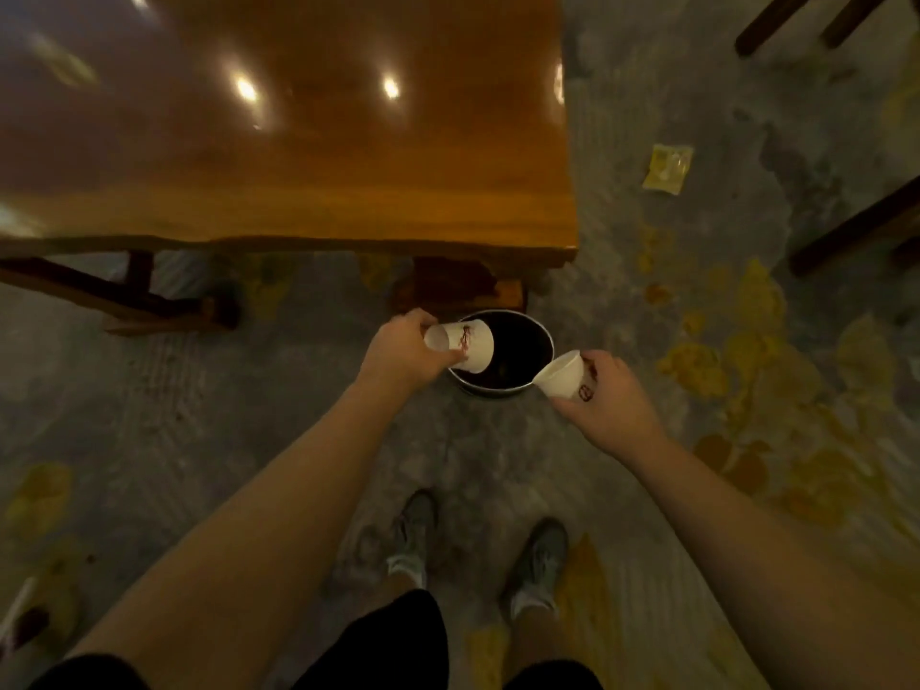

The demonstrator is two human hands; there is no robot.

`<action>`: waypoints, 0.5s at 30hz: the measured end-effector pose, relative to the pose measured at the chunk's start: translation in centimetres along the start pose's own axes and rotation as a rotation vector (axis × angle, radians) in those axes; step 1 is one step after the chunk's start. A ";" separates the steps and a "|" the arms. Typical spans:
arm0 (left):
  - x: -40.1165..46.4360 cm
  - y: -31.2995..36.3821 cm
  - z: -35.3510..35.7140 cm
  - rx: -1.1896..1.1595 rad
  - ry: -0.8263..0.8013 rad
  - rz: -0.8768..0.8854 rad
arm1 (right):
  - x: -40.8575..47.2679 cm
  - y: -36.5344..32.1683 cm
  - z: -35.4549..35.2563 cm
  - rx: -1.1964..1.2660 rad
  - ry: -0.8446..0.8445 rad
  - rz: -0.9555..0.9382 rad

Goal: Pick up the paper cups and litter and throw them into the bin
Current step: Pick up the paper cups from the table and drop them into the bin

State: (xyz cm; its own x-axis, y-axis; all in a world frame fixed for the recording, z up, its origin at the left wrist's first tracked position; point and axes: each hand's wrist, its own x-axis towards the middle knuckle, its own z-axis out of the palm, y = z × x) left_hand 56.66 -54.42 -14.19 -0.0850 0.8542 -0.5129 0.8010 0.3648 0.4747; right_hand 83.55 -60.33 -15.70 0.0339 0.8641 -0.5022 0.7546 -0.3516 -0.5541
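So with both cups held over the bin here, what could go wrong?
The cup in the right hand sits at the bin rim, so it might drop outside. The left hand cup is tipped and could bounce off the edge. The yellow wrapper on the floor may be overlooked.

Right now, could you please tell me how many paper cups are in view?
2: one paper cup in the left hand over the bin, another cup in the right hand at its rim. More may lie hidden inside.
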 end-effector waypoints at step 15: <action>17.9 -6.9 16.7 0.070 -0.122 0.007 | 18.8 8.2 15.8 0.231 -0.020 0.280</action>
State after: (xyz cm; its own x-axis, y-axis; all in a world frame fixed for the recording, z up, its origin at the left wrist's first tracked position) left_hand 59.52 -47.80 -38.54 -0.0101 0.8038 -0.5948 0.8410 0.3287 0.4299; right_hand 80.01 -52.62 -40.16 0.2036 0.7167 -0.6671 0.5501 -0.6473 -0.5276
